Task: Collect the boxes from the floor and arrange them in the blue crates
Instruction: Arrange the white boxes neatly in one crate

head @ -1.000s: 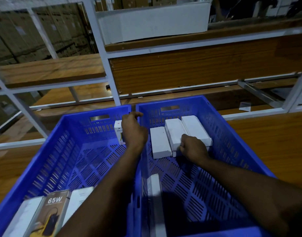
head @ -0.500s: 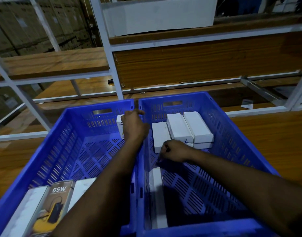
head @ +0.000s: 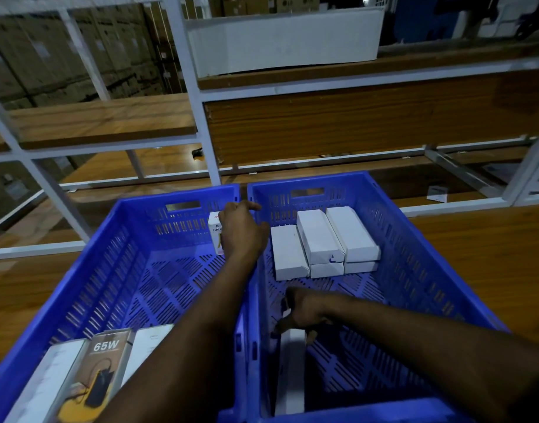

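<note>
Two blue crates stand side by side, the left crate [head: 109,270] and the right crate [head: 430,270]. My left hand [head: 242,230] holds a small white box [head: 215,233] upright in the far right corner of the left crate. My right hand [head: 304,312] grips the far end of a long white box [head: 291,370] that lies along the left wall of the right crate. Several white boxes [head: 320,236] are stacked in neat rows at the far end of the right crate. A "65W" box [head: 100,370] and white boxes [head: 48,389] lie in the near left corner of the left crate.
The crates sit on a wooden shelf [head: 491,254] inside a white metal rack [head: 198,117]. A large white carton [head: 286,41] stands on the shelf above. Stacked cardboard cartons [head: 63,56] fill the background at left. A small white tag [head: 437,193] lies at the back right.
My right hand has drawn back from the stacked white boxes toward me and now grips the long white box. My left hand has stayed at the small box.
</note>
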The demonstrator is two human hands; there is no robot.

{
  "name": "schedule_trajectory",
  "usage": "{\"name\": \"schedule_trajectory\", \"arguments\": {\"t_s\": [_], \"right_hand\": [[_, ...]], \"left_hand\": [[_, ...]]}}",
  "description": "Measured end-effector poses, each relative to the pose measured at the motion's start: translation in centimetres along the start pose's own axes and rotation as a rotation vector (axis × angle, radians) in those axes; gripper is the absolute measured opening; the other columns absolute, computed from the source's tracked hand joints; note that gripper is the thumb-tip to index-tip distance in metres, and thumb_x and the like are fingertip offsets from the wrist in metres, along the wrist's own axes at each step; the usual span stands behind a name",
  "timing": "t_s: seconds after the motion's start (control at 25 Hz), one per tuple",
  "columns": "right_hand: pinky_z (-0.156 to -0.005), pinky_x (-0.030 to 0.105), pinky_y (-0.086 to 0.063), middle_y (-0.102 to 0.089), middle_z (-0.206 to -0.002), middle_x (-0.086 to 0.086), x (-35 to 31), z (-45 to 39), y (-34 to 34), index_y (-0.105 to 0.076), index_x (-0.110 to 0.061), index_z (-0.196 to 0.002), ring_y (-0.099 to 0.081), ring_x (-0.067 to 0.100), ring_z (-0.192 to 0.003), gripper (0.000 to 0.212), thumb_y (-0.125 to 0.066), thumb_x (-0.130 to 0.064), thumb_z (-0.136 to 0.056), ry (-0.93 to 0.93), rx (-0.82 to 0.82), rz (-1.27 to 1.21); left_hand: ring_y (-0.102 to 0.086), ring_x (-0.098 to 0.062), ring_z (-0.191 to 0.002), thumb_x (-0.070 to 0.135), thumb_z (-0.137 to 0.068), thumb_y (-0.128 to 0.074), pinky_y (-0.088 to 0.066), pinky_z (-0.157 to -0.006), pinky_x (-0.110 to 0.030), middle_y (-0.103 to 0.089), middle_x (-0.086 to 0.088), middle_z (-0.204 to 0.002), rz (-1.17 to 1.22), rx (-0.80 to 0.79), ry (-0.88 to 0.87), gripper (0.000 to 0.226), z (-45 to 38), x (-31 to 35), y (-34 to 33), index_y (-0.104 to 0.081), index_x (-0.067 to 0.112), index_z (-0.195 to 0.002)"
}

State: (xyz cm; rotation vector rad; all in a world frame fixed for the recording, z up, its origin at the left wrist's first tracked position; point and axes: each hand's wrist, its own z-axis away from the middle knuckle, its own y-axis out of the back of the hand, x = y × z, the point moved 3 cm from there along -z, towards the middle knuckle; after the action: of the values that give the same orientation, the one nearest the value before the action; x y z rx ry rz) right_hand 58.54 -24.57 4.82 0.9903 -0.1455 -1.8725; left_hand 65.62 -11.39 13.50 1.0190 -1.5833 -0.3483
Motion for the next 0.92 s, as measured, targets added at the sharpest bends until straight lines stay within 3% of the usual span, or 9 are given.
{"name": "schedule_trajectory", "arguments": {"t_s": [0.12,0.2,0.28,0.52,0.6,0.68,0.76,0.84,0.92], "right_hand": [[-0.056,0.030,-0.052,-0.054,-0.113,0.010,-0.1,-0.1,1.3,-0.046,-0.009,-0.130,-0.058,0.022,-0.080,0.066,-0.081,-0.030,-0.077,-0.013,0.079,0.093],[-0.060,0.028,-0.044,-0.061,-0.092,0.011,-0.2,-0.2,3.0,-0.058,-0.007,-0.101,-0.054,0.021,-0.072,0.040,-0.082,-0.027,-0.075,0.043,0.141,0.024],[-0.059,0.027,-0.042,-0.059,-0.082,0.009,0.1,0.2,5.2,-0.056,-0.010,-0.087,-0.053,0.020,-0.069,0.030,-0.082,-0.021,-0.074,0.094,0.226,-0.123],[-0.066,0.030,-0.047,-0.064,-0.097,0.011,0.9,1.0,9.9,-0.057,-0.015,-0.094,-0.060,0.022,-0.080,0.026,-0.076,-0.008,-0.079,0.321,0.485,-0.651],[-0.066,0.032,-0.051,-0.067,-0.102,0.016,1.1,1.0,10.7,-0.059,-0.015,-0.098,-0.064,0.025,-0.079,0.026,-0.075,-0.007,-0.080,0.365,0.524,-0.829],[-0.077,0.040,-0.056,-0.069,-0.108,0.019,1.2,1.1,11.1,-0.062,-0.014,-0.101,-0.068,0.029,-0.085,0.027,-0.076,-0.006,-0.080,0.400,0.541,-0.965],[-0.084,0.043,-0.057,-0.071,-0.106,0.016,1.0,1.3,11.3,-0.064,-0.012,-0.106,-0.070,0.030,-0.089,0.029,-0.078,-0.009,-0.080,0.435,0.560,-1.017],[-0.079,0.041,-0.059,-0.073,-0.102,0.012,0.6,1.9,11.4,-0.063,-0.009,-0.110,-0.071,0.028,-0.087,0.035,-0.080,-0.015,-0.079,0.465,0.594,-1.021],[-0.069,0.034,-0.059,-0.073,-0.098,0.008,0.3,2.3,11.5,-0.062,-0.007,-0.108,-0.072,0.022,-0.081,0.038,-0.082,-0.022,-0.078,0.495,0.636,-1.028]], "left_hand": [[-0.045,-0.027,-0.130,0.016,-0.084,-0.075,-0.048,-0.098,-0.042,-0.055,-0.007,-0.132,0.035,0.024,-0.037,0.037,0.1,0.4,0.1,-0.066,0.023,-0.119],[-0.046,-0.026,-0.129,0.015,-0.084,-0.074,-0.045,-0.099,-0.038,-0.057,-0.007,-0.130,0.061,0.042,-0.061,0.036,0.2,0.7,0.2,-0.066,0.022,-0.118],[-0.048,-0.025,-0.127,0.014,-0.085,-0.074,-0.045,-0.099,-0.036,-0.058,-0.007,-0.128,0.100,0.055,-0.084,0.035,0.3,1.0,0.3,-0.066,0.021,-0.118],[-0.058,-0.020,-0.113,0.011,-0.087,-0.072,-0.054,-0.098,-0.041,-0.061,-0.005,-0.120,0.279,-0.031,-0.200,0.032,0.6,1.5,-0.6,-0.063,0.013,-0.118],[-0.061,-0.018,-0.111,0.013,-0.088,-0.073,-0.055,-0.095,-0.037,-0.064,-0.004,-0.118,0.336,-0.119,-0.194,0.036,0.7,1.6,-0.9,-0.061,0.010,-0.121],[-0.062,-0.016,-0.111,0.023,-0.090,-0.073,-0.054,-0.093,-0.030,-0.064,-0.003,-0.121,0.344,-0.252,-0.145,0.047,1.0,2.0,-1.1,-0.055,0.011,-0.131],[-0.062,-0.017,-0.113,0.034,-0.093,-0.068,-0.056,-0.094,-0.034,-0.062,-0.004,-0.128,0.324,-0.369,-0.111,0.052,1.4,2.5,-1.3,-0.048,0.016,-0.138],[-0.061,-0.019,-0.115,0.038,-0.100,-0.055,-0.056,-0.095,-0.041,-0.058,-0.006,-0.135,0.283,-0.457,-0.118,0.048,1.9,3.0,-1.3,-0.042,0.019,-0.142],[-0.062,-0.017,-0.109,0.039,-0.106,-0.042,-0.055,-0.091,-0.038,-0.058,-0.007,-0.134,0.303,-0.547,-0.093,0.044,2.4,3.4,-1.5,-0.035,0.019,-0.145]]}}
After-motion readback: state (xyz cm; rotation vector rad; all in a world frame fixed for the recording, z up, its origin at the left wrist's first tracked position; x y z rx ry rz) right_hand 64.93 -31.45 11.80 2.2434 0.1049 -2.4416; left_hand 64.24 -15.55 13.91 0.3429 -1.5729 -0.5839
